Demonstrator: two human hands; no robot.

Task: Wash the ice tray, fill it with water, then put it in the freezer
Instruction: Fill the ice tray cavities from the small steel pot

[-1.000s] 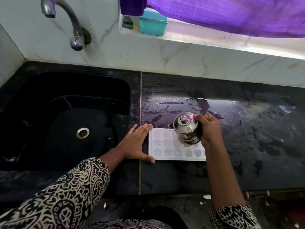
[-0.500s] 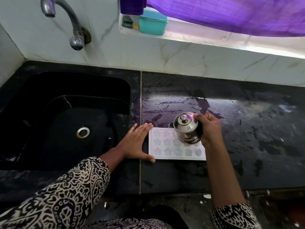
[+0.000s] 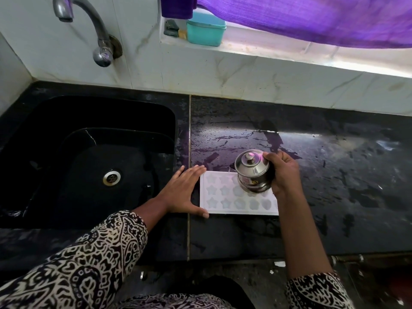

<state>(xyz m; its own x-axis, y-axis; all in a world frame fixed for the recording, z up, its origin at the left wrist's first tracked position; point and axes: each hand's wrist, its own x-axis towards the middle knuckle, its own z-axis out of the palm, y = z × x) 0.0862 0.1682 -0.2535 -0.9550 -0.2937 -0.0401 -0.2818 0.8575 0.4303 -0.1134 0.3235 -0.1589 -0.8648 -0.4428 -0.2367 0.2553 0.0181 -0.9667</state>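
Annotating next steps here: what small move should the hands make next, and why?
Probably tip the steel pot a little further, pouring water into the ice tray. The right hand grips the pot, tilted above the tray's far side; the left hand lies flat at the tray's left edge, likely steadying it. Whether water flows cannot be told.

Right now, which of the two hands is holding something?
The right hand: its fingers curl round the steel pot over the tray. The left hand lies flat, fingers straight, at the tray's left edge, holding nothing.
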